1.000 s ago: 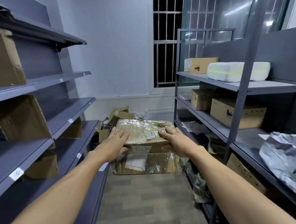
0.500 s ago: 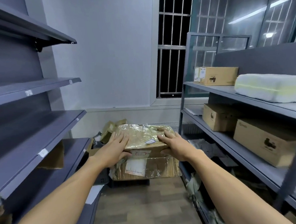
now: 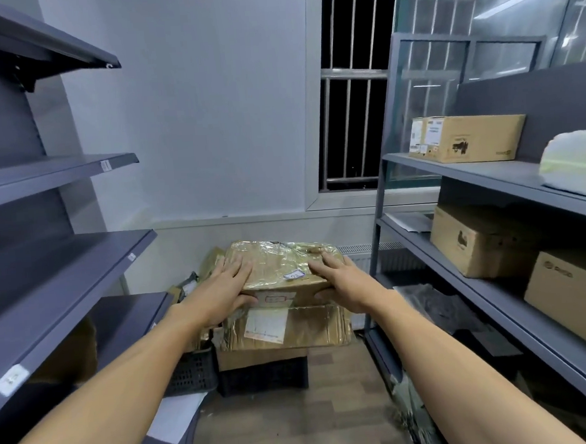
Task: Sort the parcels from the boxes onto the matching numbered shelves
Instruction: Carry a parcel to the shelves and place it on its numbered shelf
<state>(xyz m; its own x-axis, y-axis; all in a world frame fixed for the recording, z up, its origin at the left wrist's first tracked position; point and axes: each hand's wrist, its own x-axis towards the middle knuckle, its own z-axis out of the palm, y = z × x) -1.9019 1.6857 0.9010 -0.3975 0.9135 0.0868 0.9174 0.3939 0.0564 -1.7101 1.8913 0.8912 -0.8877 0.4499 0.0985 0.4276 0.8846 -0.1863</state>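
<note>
Gripping a tape-wrapped cardboard parcel (image 3: 280, 269) from both sides, the person holds it out at arm's length in the aisle between two grey racks. The left hand (image 3: 220, 288) lies with its fingers spread flat over the parcel's top left corner and the thumb tucked against the near face; the right hand (image 3: 343, 282) mirrors it on the right, fingers on top, thumb pressed to the front. Shiny clear tape crinkles across the parcel's top, a small white sticker (image 3: 294, 275) with handwriting sits near the right hand, and a label outlined in red (image 3: 275, 298) shows on the near face between the two thumbs.

Just below the held parcel lies a second taped parcel (image 3: 291, 328) with a white shipping label, resting on top of a dark plastic crate (image 3: 259, 375) on the wooden floor (image 3: 290, 424). More flattened cardboard leans behind the pile against the wall.

To the left, the left shelves (image 3: 65, 273) carry small white tags on their front edges; the writing is too small to read. To the right, the right shelves (image 3: 487, 175) hold a labelled carton (image 3: 468, 137) on the upper level beside a white wrapped bundle (image 3: 576, 161), and two more brown cartons (image 3: 485, 241) one level down. A barred window (image 3: 355, 80) is set in the back wall.
</note>
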